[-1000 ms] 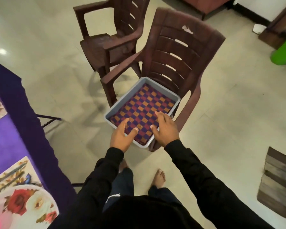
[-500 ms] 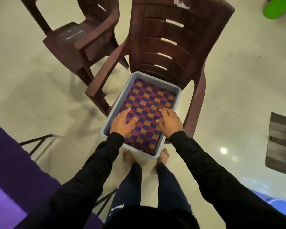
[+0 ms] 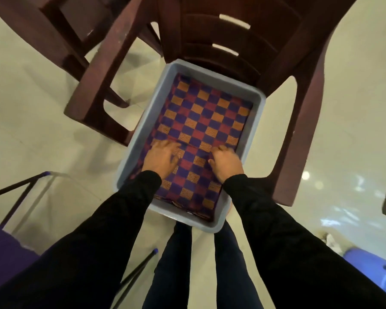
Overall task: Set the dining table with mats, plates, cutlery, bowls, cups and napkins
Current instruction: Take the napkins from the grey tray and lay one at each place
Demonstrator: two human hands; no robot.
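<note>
A grey-blue plastic tub point(image 3: 210, 226) sits on the seat of a brown plastic chair point(image 3: 299, 108). Folded checked cloths point(image 3: 207, 117) in purple, red and orange fill it. An edge of the top cloth crosses the tub about halfway along. My left hand point(image 3: 163, 158) rests on the cloth with its fingertips at that edge. At the same edge, further right, my right hand point(image 3: 226, 163) has its fingers curled down onto the cloth. Whether either hand has the edge lifted cannot be told.
A second brown chair point(image 3: 65, 30) stands at the upper left, its arm close to the tub. The purple-covered table edge point(image 3: 0, 246) and black metal legs point(image 3: 20, 197) lie at the lower left. A blue plastic object point(image 3: 374, 273) is on the floor at the lower right.
I have leaned in closer over the tub. Both hands slid forward on the cloth to its mid edge, and my right hand's fingers have curled.
</note>
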